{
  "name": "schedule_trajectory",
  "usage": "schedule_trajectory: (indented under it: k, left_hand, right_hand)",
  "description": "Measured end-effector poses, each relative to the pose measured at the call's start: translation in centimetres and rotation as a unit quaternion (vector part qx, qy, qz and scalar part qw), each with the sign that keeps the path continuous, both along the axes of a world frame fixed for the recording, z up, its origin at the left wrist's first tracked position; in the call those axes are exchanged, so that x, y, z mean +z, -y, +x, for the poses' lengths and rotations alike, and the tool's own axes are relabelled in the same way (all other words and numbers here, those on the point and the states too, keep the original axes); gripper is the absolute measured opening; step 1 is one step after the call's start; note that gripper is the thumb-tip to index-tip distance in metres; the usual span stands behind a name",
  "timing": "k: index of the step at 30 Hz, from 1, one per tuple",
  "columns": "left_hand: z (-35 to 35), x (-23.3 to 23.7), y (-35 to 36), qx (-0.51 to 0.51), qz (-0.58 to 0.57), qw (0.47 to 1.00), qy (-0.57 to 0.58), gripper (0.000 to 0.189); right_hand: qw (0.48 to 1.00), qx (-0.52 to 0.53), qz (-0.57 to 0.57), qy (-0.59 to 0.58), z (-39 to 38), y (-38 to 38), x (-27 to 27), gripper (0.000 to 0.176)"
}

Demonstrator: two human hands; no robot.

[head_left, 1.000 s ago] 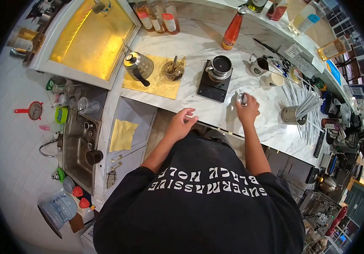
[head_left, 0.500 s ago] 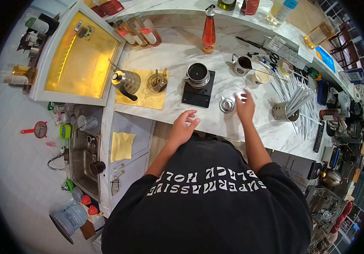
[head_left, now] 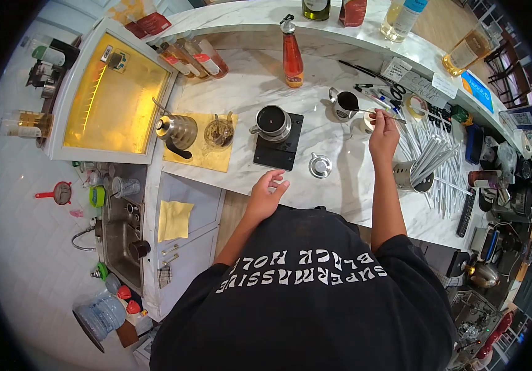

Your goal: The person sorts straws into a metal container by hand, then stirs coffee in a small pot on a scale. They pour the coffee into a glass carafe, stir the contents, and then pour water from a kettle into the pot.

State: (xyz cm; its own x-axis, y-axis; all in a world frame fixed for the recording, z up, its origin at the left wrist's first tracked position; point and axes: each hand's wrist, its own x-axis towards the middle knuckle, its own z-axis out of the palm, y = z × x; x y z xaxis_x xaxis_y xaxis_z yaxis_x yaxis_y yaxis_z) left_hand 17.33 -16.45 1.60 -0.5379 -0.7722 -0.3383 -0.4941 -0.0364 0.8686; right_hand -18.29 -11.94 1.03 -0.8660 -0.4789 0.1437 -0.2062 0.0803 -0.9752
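Note:
My right hand [head_left: 384, 137] pinches the thin handle of a long spoon [head_left: 397, 119], over a paper cup [head_left: 368, 122] that it partly hides. The spoon's other end reaches into a small metal pitcher [head_left: 344, 105] with dark liquid. My left hand [head_left: 267, 193] hovers at the counter's front edge, fingers loosely curled and apart, holding nothing. Just beyond it, a metal cup with a handle [head_left: 273, 123] and a dark inside stands on a black scale [head_left: 274, 155]. A small round metal piece, perhaps a lid [head_left: 320, 166], lies between my hands.
On a yellow cloth [head_left: 205, 162] at left stand a gooseneck kettle [head_left: 182, 131] and a glass pot [head_left: 219, 133]. A red bottle [head_left: 292, 60] stands behind the scale. Many straws [head_left: 442, 154] lie around a metal holder [head_left: 404, 176] at right. A sink [head_left: 122, 244] is at lower left.
My right hand has moved from beside the round metal piece, away and to the right, and has taken hold of the spoon handle. My left hand has stayed near the counter edge.

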Motion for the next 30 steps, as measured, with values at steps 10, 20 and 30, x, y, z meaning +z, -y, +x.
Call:
schedule_trajectory:
  k: [10, 20, 30]
  left_hand:
    - [-1.4, 0.4, 0.7, -0.007, 0.006, 1.000, -0.003, 0.044]
    - [1.0, 0.3, 2.3, -0.028, -0.001, 0.999, -0.018, 0.044]
    - [3.8, 0.8, 7.3, -0.009, -0.034, 0.996, -0.077, 0.046]
  right_hand:
    - [0.984, -0.090, -0.023, -0.154, 1.1, -2.5, 4.2, 0.023]
    - [0.978, -0.109, -0.127, -0.120, 4.6, -4.3, 8.8, 0.023]
    - [0.965, 0.112, -0.171, -0.162, 15.9, -0.1, 10.5, 0.015]
